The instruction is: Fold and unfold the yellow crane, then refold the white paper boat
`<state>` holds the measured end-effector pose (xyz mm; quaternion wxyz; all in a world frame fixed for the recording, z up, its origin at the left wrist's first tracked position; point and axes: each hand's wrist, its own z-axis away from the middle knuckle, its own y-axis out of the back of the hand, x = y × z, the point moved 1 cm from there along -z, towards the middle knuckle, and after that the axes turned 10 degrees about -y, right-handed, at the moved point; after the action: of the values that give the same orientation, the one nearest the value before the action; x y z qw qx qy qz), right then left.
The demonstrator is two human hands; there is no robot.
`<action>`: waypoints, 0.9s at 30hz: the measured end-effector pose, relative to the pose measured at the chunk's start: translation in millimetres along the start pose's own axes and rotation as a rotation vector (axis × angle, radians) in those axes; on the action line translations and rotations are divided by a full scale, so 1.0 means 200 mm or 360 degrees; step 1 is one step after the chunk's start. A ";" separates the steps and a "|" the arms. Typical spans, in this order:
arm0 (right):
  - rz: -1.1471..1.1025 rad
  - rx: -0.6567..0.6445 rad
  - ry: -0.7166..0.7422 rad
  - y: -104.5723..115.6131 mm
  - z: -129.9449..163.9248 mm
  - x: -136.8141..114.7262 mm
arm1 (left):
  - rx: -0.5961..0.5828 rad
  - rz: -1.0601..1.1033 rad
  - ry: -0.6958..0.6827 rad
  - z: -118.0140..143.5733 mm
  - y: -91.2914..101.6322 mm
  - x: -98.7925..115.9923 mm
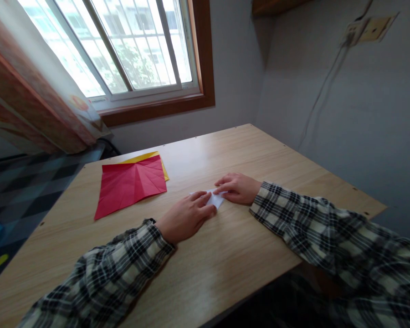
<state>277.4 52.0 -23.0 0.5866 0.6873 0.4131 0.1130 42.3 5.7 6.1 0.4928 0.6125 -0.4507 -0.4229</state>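
A small piece of folded white paper lies on the wooden table between my two hands. My left hand holds its left part down, fingers above and thumb at the near edge. From the other side, the fingertips of my right hand pinch or press the paper's right edge. Both hands cover much of the paper, so its full shape is hidden. Farther off to the left, a creased red sheet of paper rests partly over a yellow sheet.
The wooden table has its far corner toward the wall. A window is behind it, with a patterned curtain on the left. On the right wall a cord hangs from a socket. A checkered surface lies left of the table.
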 end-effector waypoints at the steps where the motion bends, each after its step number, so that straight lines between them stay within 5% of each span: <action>1: 0.0000 0.0003 0.0000 0.00 0.00 0.00 | -0.0001 -0.0002 -0.0002 0.00 0.00 0.00; 20: -0.0186 -0.0030 -0.0066 0.05 0.00 -0.02 | -0.0037 0.0011 0.0034 0.00 0.00 0.01; 27: 0.0007 0.0071 -0.0198 0.10 0.01 -0.04 | -0.0062 -0.0018 0.0041 -0.01 0.00 0.02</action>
<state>281.9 45.4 -3.5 0.5956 0.7068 0.3767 0.0621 44.0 2.8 7.0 0.5079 0.6108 -0.4325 -0.4265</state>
